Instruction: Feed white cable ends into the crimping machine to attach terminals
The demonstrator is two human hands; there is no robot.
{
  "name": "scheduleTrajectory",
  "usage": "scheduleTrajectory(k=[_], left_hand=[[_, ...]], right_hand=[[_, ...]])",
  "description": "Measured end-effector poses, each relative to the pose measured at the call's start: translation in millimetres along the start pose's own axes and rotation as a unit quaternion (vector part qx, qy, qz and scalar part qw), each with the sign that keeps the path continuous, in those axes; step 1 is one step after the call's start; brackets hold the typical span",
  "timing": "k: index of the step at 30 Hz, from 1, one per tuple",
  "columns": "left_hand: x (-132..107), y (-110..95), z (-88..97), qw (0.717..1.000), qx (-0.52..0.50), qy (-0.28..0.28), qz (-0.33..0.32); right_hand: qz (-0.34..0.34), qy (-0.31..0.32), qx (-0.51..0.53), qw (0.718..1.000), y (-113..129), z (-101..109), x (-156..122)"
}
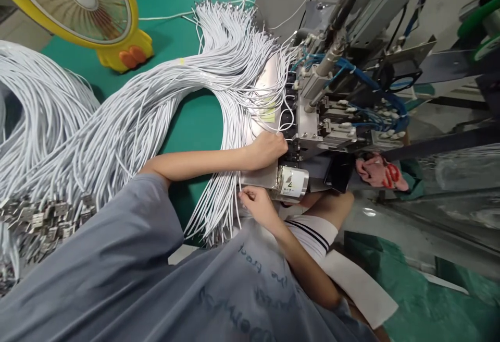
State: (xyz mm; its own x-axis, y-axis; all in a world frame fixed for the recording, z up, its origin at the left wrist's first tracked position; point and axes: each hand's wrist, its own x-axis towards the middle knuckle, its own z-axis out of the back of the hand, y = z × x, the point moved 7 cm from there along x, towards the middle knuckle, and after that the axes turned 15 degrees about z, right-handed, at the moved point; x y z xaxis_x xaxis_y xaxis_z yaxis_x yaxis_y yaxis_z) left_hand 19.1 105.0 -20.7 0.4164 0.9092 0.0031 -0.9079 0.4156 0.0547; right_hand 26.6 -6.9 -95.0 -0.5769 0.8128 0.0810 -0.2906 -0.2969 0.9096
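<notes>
My left hand (267, 150) is closed in a fist at the near edge of the machine (308, 123). White cable runs close to its knuckles, but what its fingers hold is hidden. Lower down, my right hand (258, 205) pinches a single white cable (236, 207) between thumb and fingertips. A large bundle of white cables (187, 76) sweeps across the green table mat (195, 118), and its loose ends fan out beside my right hand. A roll with a printed label (294, 183) sits just right of the two hands.
A yellow fan (125, 52) stands at the back left. More cables (35, 92) with metal connectors (50, 217) lie at the left. Pneumatic cylinders and blue tubes (363, 84) fill the right side. A dark phone (338, 171) and pink cloth (380, 171) lie below them.
</notes>
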Motion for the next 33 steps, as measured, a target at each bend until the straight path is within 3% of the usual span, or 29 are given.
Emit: scheduleTrajectory(k=[3,6,8,11,15,18,24,28,31,33], left_hand=[[-12,-18,11.5,0.996,-0.052,-0.038,-0.068],[-25,-35,18.8,0.974,-0.158,-0.059,-0.149],[-27,-39,16.8,0.958,-0.226,-0.044,-0.173],[-19,-34,11.4,0.941,-0.289,-0.020,-0.173],[-8,-22,17.3,0.922,-0.355,-0.035,-0.150],[-8,-18,24.6,0.908,-0.392,-0.050,-0.143],[-9,-18,20.6,0.892,-0.426,-0.032,-0.149],[-7,-19,18.0,0.897,-0.410,-0.029,-0.160],[-8,-20,19.2,0.917,-0.357,-0.054,-0.169],[-8,-19,21.0,0.919,-0.354,-0.074,-0.159]], right_hand=[[-0.007,-0.023,-0.148,0.989,13,46,-13],[-0.045,-0.099,-0.249,0.962,16,106,-26],[-0.061,-0.167,-0.226,0.958,11,138,-29],[-0.061,-0.290,-0.072,0.952,-4,167,-28],[-0.011,-0.346,0.170,0.923,-17,164,-16],[0.034,-0.359,0.239,0.902,-17,155,-8],[0.100,-0.426,0.094,0.894,-2,159,-14],[0.091,-0.380,0.035,0.920,11,169,-17],[0.062,-0.336,0.002,0.940,14,174,-15],[0.053,-0.337,-0.008,0.940,13,173,-14]])
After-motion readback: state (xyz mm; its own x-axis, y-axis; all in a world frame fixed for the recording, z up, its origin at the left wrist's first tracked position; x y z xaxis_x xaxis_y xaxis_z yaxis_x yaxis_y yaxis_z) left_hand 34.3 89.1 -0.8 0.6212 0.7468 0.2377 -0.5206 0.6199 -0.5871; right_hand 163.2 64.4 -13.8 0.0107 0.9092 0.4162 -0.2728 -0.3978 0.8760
